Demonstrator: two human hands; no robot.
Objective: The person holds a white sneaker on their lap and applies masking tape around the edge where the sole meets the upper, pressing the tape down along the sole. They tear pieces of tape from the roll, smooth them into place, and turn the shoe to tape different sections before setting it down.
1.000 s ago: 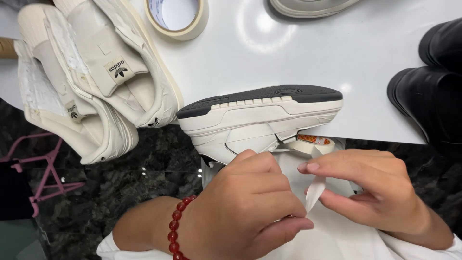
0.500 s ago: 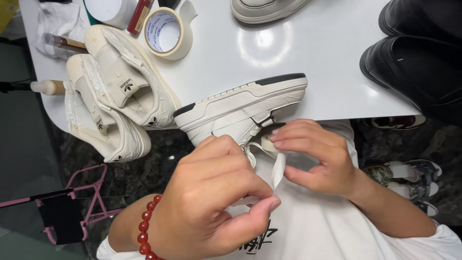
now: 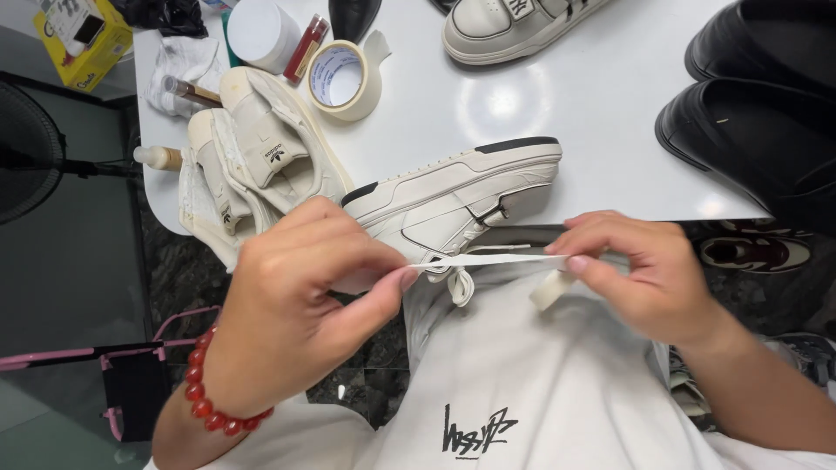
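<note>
A cream sneaker (image 3: 461, 196) with a black sole edge lies on its side at the near edge of the white table (image 3: 557, 96). My left hand (image 3: 296, 296), with a red bead bracelet on the wrist, pinches one end of a strip of pale tape (image 3: 492, 259). My right hand (image 3: 640, 270) holds the other end, and a small roll of tape (image 3: 550, 290) sits under its fingers. The strip is stretched level between the two hands, just in front of the sneaker's laces.
Two cream sandals (image 3: 252, 165) lie at the table's left end beside a larger roll of masking tape (image 3: 344, 80), a white jar (image 3: 259, 33) and small bottles. Another pale sneaker (image 3: 514, 26) and black shoes (image 3: 766, 122) lie at the far and right sides. A yellow box (image 3: 83, 39) is at far left.
My hands have moved apart, and the tape strip that hung down from the right hand is now drawn out level between them. The view has widened and shifted.
</note>
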